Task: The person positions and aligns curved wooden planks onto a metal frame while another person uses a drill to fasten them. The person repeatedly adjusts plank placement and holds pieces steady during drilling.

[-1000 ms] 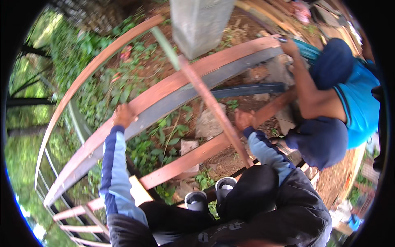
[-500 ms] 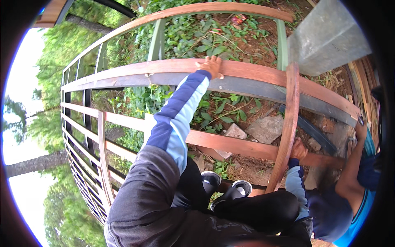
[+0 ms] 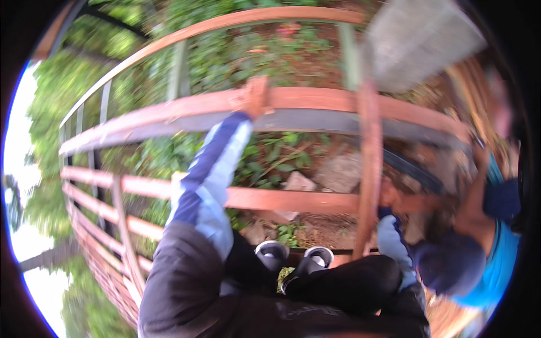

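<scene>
Left hand (image 3: 256, 97) curled over the upper red rail (image 3: 315, 100) of a curved metal frame, gripping it | right hand (image 3: 389, 194) at the upright red bar (image 3: 369, 163) by the lower rail (grip blurred, cannot tell) | co-worker in blue shirt (image 3: 496, 265) crouches right.

Soft, shadowless daylight; sky at the left rim blown out to white glare; heavy motion blur smears the whole frame, worst at right; strong fisheye bending of rails toward the black surround.
</scene>
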The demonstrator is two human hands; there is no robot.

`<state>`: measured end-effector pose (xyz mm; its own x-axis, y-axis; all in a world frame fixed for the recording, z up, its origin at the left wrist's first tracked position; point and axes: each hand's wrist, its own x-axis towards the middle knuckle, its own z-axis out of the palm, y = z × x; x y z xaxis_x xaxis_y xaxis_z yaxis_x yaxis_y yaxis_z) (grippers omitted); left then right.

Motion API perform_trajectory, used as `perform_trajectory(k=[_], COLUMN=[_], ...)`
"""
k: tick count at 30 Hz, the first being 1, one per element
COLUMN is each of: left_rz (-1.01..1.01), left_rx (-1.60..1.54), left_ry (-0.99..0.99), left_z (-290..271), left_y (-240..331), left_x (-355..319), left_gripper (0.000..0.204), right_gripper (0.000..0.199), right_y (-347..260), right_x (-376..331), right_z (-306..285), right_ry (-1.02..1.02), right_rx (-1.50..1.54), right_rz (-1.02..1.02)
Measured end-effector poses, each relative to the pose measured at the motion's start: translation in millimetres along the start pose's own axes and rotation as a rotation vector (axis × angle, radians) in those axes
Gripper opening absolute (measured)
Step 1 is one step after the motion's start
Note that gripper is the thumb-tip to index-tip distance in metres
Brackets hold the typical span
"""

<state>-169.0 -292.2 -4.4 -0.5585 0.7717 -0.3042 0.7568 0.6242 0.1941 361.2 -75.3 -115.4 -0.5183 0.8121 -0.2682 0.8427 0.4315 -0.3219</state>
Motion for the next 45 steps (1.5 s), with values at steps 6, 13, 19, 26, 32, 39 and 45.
perform_trajectory(k=[6, 13, 19, 26, 32, 39, 45], left_rz=[-0.103, -0.118, -0.109, -0.128, 0.021, -0.129, -0.171], left_rx=[0.104, 0.139, 0.125, 0.116, 0.110, 0.100, 0.021], left_ry=[-0.154, -0.183, -0.156, -0.152, -0.121, -0.186, -0.267], left_z=[-2, -4, 3, 1, 22, 10, -31], left_y=[-4, -3, -11, -6, -23, 7, 23], left_x=[19, 20, 23, 23, 34, 23, 5], left_gripper=[0.092, 0.095, 0.096, 0.097, 0.086, 0.094, 0.093], right_gripper=[0.046, 0.040, 0.038, 0.037, 0.045, 0.043, 0.041], right_y=[-56, -86, -84, -90, -65, 18, 59], right_x=[-20, -21, -22, -22, -18, -3, 19], right_z=[-42, -69, -67, -74, -48, -52, -66], right_ry=[0.179, 0.157, 0.232, 0.261, -0.036, 0.250, 0.290], right_rx=[-0.179, -0.202, -0.136, -0.114, -0.295, -0.209, -0.231], right_rz=[0.066, 0.098, 0.065, 0.040, 0.196, 0.052, 0.105])
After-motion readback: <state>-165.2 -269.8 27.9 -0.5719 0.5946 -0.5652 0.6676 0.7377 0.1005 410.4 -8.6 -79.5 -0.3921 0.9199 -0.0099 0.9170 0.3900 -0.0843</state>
